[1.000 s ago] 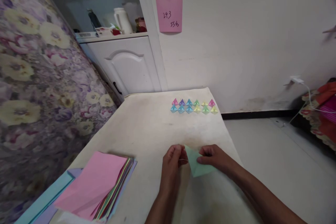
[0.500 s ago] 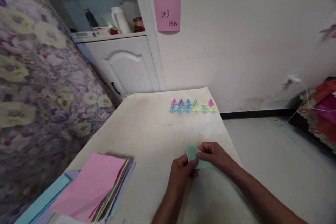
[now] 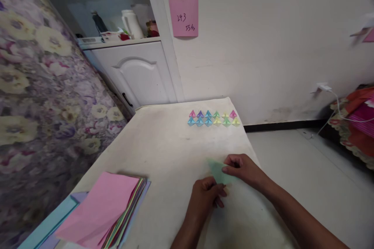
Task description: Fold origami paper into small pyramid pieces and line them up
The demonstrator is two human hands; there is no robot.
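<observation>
A folded piece of light green paper (image 3: pixel 217 171) is between my hands, above the near right part of the table. Its pointed corner faces up and to the left. My right hand (image 3: pixel 241 169) pinches the paper's right side between thumb and fingers. At the lower edge, my left hand (image 3: pixel 206 196) is closed, with its thumb and fingertips against the paper. Farther back on the table, two rows of small folded paper pieces (image 3: pixel 208 121) stand in pink, purple, blue, green and yellow.
A stack of coloured paper with a pink sheet (image 3: pixel 99 206) on top lies at the near left, beside turquoise paper (image 3: pixel 48 223). The cream-covered table (image 3: pixel 157 140) meets the wall at the back. A flowered curtain (image 3: pixel 43 124) hangs along the left.
The green paper has turned slightly, and more of its face shows. My left hand has slid down and right along its lower edge; my right hand has shifted a little right.
</observation>
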